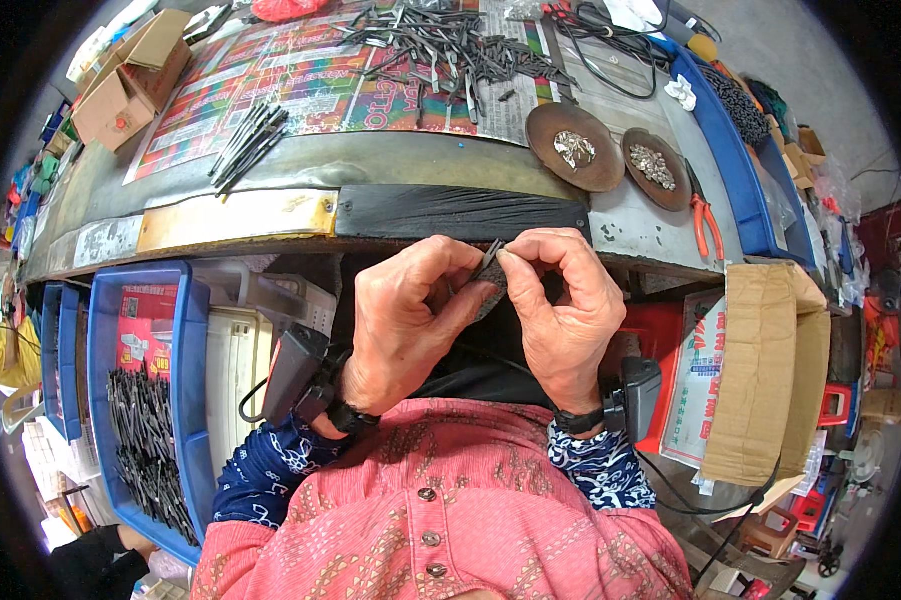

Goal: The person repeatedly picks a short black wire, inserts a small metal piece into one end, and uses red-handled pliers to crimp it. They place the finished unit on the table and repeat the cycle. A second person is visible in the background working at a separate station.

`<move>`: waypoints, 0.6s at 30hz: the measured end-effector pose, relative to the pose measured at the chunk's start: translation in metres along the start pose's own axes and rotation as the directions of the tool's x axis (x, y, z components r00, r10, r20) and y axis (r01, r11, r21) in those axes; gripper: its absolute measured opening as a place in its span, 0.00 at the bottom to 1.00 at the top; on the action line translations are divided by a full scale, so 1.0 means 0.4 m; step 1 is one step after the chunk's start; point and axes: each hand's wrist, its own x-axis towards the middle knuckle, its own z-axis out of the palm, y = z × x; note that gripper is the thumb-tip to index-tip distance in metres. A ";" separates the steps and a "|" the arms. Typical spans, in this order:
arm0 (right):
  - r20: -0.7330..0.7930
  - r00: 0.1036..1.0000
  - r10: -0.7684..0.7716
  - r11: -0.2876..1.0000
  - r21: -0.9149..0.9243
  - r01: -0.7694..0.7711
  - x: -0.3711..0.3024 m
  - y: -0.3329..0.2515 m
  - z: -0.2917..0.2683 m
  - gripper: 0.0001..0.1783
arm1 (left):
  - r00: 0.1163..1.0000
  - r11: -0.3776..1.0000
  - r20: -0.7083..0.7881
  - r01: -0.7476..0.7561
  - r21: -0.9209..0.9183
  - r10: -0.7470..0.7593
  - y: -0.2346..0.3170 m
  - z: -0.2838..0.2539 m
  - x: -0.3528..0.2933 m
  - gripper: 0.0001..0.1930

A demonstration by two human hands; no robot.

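Close to the table's front edge, both of my hands meet with pinched fingertips. My left hand (411, 315) grips a slim black strip-like piece (490, 258), mostly covered by the fingers. From the other side, my right hand (568, 310) has thumb and index finger pressed together at the end of that piece. Whatever lies between those right fingertips is too small to make out. Beyond the hands, a brown bowl (541, 130) holds small shiny metal bits, and a second brown bowl (632, 143) holds small metal parts. Orange-handled pliers (709, 228) lie right of them.
Many black pieces (441, 50) are heaped at the table's back, with a smaller bundle (251, 142) at left. A blue bin (196, 400) of black pieces stands at my left. Cardboard boxes (756, 370) (131, 85) and a blue tray (726, 140) flank the table. A cable (611, 60) lies behind.
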 end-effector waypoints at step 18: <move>0.317 0.856 0.409 0.697 0.498 -0.517 0.009 0.026 -0.037 0.07 | 0.997 0.998 0.064 -0.044 -0.040 0.046 0.008 0.003 -0.001 0.09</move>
